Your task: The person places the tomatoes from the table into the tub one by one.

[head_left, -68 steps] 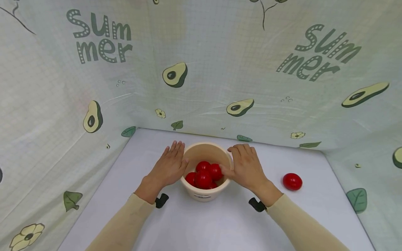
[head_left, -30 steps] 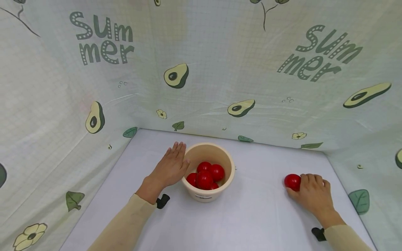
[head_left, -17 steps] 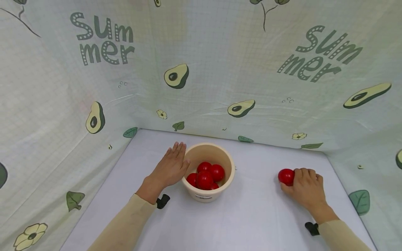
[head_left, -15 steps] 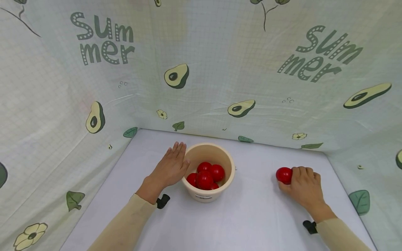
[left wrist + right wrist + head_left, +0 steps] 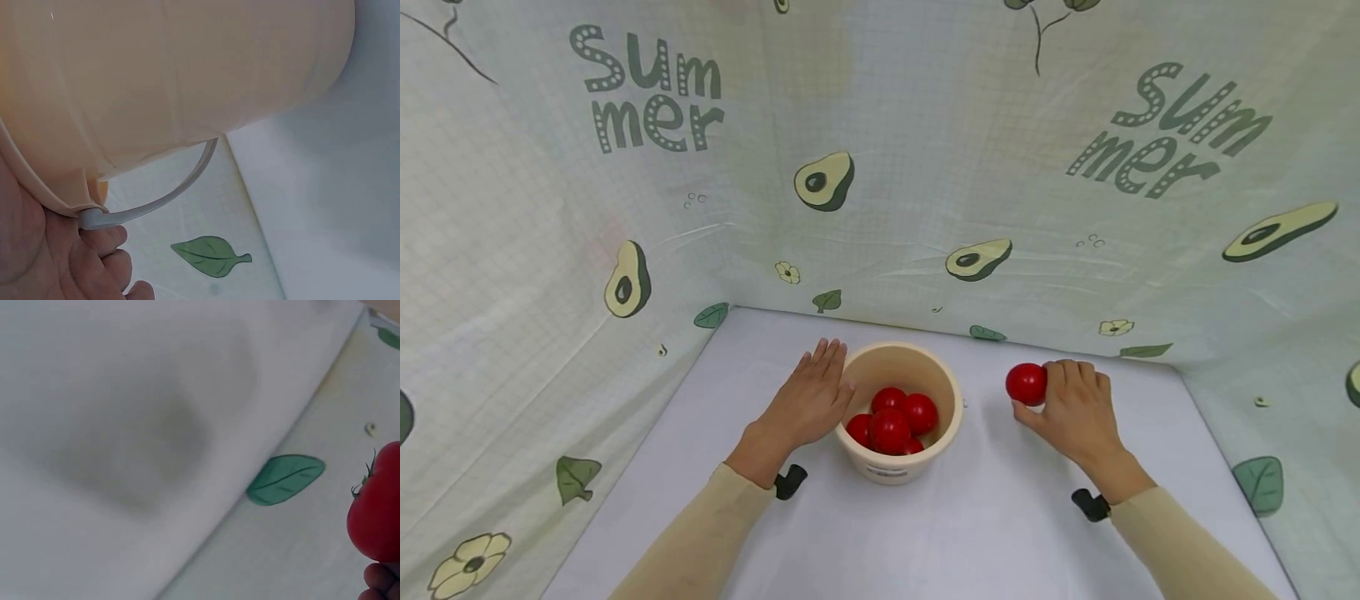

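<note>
A tomato (image 5: 1026, 384) is gripped between the thumb and fingers of my right hand (image 5: 1077, 413), to the right of the bucket in the head view. The right wrist view shows that red tomato (image 5: 379, 506) with its green stem, lifted off the table. My left hand (image 5: 805, 396) lies with straight fingers against the left rim of the cream bucket (image 5: 895, 477). In the left wrist view, the fingers touch the bucket's rim beside its grey handle (image 5: 156, 208). Several red tomatoes (image 5: 889, 430) lie inside the bucket.
A white table (image 5: 985, 533) carries the bucket. Behind it and at both sides hangs a pale cloth (image 5: 895, 108) printed with avocados, leaves and lettering. Each wrist wears a black camera mount (image 5: 791, 482).
My right hand left the bucket, took hold of the tomato at the right, then lifted it and carried it left towards the bucket. My left hand has stayed at the rim.
</note>
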